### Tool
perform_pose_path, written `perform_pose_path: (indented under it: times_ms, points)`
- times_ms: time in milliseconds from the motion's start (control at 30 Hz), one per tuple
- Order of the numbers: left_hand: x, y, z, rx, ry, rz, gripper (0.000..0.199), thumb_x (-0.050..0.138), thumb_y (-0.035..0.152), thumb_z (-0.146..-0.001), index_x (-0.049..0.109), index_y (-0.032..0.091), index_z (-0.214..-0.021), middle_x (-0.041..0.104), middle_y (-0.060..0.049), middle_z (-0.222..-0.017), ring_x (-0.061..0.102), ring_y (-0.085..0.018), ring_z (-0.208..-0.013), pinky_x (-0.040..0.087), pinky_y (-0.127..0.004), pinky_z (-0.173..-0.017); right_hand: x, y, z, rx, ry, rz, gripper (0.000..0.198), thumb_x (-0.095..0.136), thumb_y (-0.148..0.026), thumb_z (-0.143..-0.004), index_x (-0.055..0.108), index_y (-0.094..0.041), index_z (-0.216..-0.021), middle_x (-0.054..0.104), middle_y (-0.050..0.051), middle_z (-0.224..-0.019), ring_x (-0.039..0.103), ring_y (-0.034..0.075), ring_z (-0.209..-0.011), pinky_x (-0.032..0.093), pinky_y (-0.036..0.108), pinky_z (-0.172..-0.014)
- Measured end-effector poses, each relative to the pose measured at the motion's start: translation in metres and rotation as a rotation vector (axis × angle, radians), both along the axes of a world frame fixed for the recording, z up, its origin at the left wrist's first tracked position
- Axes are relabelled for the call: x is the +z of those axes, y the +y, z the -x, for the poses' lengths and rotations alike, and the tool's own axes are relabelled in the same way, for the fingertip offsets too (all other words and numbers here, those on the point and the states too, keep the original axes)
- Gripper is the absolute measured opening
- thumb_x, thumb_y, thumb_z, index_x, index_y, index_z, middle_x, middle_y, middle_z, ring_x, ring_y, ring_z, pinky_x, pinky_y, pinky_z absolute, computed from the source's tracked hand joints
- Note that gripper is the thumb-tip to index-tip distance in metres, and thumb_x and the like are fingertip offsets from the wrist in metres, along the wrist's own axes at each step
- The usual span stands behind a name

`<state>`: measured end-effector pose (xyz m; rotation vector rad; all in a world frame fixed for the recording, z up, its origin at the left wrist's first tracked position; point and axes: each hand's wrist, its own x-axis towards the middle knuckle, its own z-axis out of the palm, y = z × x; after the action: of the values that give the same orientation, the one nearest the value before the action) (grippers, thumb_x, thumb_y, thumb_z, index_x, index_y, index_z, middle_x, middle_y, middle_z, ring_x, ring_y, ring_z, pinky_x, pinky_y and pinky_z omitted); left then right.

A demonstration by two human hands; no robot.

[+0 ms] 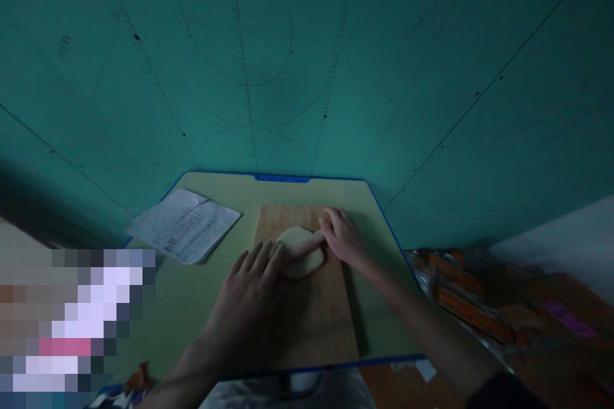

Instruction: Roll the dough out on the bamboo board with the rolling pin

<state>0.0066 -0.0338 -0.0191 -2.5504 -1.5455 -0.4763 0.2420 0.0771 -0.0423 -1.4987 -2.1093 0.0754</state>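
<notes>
A flat round of pale dough point(307, 267) lies on a wooden board point(319, 319) in the middle of a small table. Across the dough, slanting up to the right, lies a wooden rolling pin point(303, 246). My left hand point(252, 271) is closed over its near left end, which the fingers largely hide. At the far right end, my right hand point(341, 234) wraps its fingers round the pin by the board's right edge. The pin touches the dough, whose left edge is partly covered by my left hand.
The pale table point(225, 185) has a blue rim and backs onto a green wall point(307, 64) with drawn lines. A creased printed sheet point(185, 227) lies at the table's left. Plastic-wrapped orange-brown packages point(470, 307) are stacked to the right. A blurred-out patch covers the lower left.
</notes>
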Motion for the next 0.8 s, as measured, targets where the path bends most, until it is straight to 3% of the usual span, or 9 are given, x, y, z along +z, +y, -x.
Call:
perform_pose_path:
  times_ms: [200, 367, 467, 633, 733, 800]
  points:
    - [-0.01, 0.015, 0.024, 0.122, 0.013, 0.026, 0.046, 0.042, 0.035, -0.099, 0.05, 0.015, -0.14, 0.062, -0.019, -0.136, 0.059, -0.033, -0.126, 0.054, -0.045, -0.096, 0.031, 0.056, 0.058, -0.03, -0.18, -0.042, 0.035, 0.043, -0.041, -0.102, 0.07, -0.018, -0.104, 0.066, 0.015, -0.116, 0.055, 0.029, -0.116, 0.04, 0.046, -0.103]
    - [-0.01, 0.018, 0.04, 0.203, -0.028, 0.028, 0.05, 0.041, 0.041, -0.099, 0.051, 0.011, -0.138, 0.06, -0.023, -0.138, 0.059, -0.035, -0.126, 0.055, -0.047, -0.096, 0.033, 0.073, 0.068, 0.121, -0.225, 0.199, 0.036, 0.041, -0.036, -0.104, 0.073, -0.02, -0.107, 0.068, 0.011, -0.122, 0.059, 0.022, -0.119, 0.044, 0.037, -0.102]
    - [-0.011, 0.005, 0.034, 0.109, -0.076, 0.019, 0.051, 0.042, 0.043, -0.099, 0.048, 0.013, -0.141, 0.061, -0.022, -0.137, 0.06, -0.034, -0.125, 0.055, -0.047, -0.096, 0.024, 0.053, 0.043, 0.18, -0.208, 0.228, 0.034, 0.041, -0.03, -0.104, 0.072, -0.023, -0.115, 0.065, 0.008, -0.132, 0.051, 0.02, -0.133, 0.04, 0.036, -0.109]
    - [-0.002, -0.011, 0.017, -0.025, -0.191, 0.127, 0.047, 0.05, 0.04, -0.095, 0.052, 0.021, -0.138, 0.062, -0.014, -0.137, 0.059, -0.03, -0.126, 0.053, -0.048, -0.101, 0.021, -0.013, -0.015, 0.248, -0.141, 0.095, 0.041, 0.04, -0.035, -0.104, 0.062, -0.016, -0.133, 0.05, 0.015, -0.151, 0.042, 0.026, -0.142, 0.035, 0.047, -0.116]
    - [0.011, 0.009, 0.014, -0.049, -0.306, 0.264, 0.035, 0.048, 0.039, -0.094, 0.066, 0.021, -0.118, 0.069, -0.013, -0.125, 0.065, -0.03, -0.116, 0.053, -0.047, -0.098, 0.022, -0.048, -0.029, 0.25, -0.134, 0.062, 0.037, 0.049, -0.039, -0.101, 0.064, -0.019, -0.127, 0.054, 0.016, -0.145, 0.045, 0.029, -0.139, 0.04, 0.051, -0.113]
    - [0.021, 0.033, 0.016, -0.064, -0.446, 0.421, 0.038, 0.044, 0.044, -0.094, 0.071, 0.021, -0.108, 0.074, -0.012, -0.113, 0.07, -0.029, -0.104, 0.055, -0.042, -0.091, 0.021, -0.062, -0.028, 0.252, -0.118, 0.056, 0.033, 0.056, -0.039, -0.097, 0.065, -0.02, -0.122, 0.057, 0.015, -0.141, 0.049, 0.029, -0.135, 0.044, 0.051, -0.109]
